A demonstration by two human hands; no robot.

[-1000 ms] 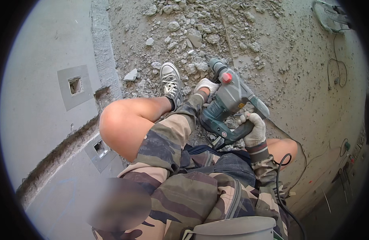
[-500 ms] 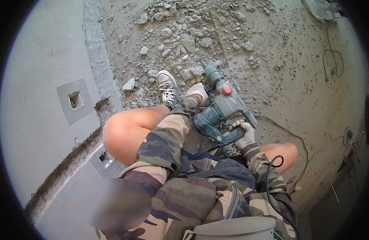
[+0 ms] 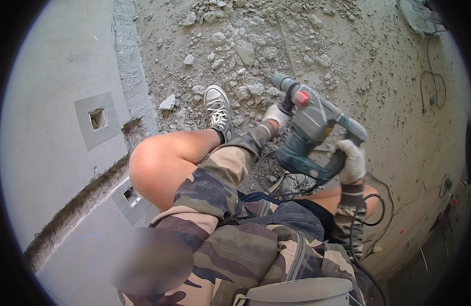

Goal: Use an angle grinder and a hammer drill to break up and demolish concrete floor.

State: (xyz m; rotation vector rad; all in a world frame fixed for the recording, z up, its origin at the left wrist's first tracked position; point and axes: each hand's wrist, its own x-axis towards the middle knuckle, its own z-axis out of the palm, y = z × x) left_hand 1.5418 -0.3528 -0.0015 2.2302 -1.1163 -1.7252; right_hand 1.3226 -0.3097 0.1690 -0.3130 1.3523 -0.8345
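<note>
A green-grey rotary hammer drill [image 3: 312, 122] with a red round knob hangs in front of me, tilted, its chuck and bit towards the upper left over broken concrete. In a white knitted glove, my left hand [image 3: 277, 116] is closed round the side handle just behind the chuck. My right hand [image 3: 352, 161], gloved too, is wrapped round the rear grip, close to my right knee. A black power cord [image 3: 353, 224] loops beside my right sleeve. The tip of the bit is hard to make out.
Concrete rubble [image 3: 245, 51] covers the floor ahead. Along the left wall [image 3: 46, 127] runs a chiselled groove [image 3: 77, 209], with square box openings [image 3: 98, 118] nearby. My left shoe [image 3: 217, 109] stands beside the rubble. Another cable [image 3: 439, 84] lies far right.
Both hands have carried the drill rightwards. Its rear grip has swung further out to the right with my right hand, and the chuck has moved slightly right and up.
</note>
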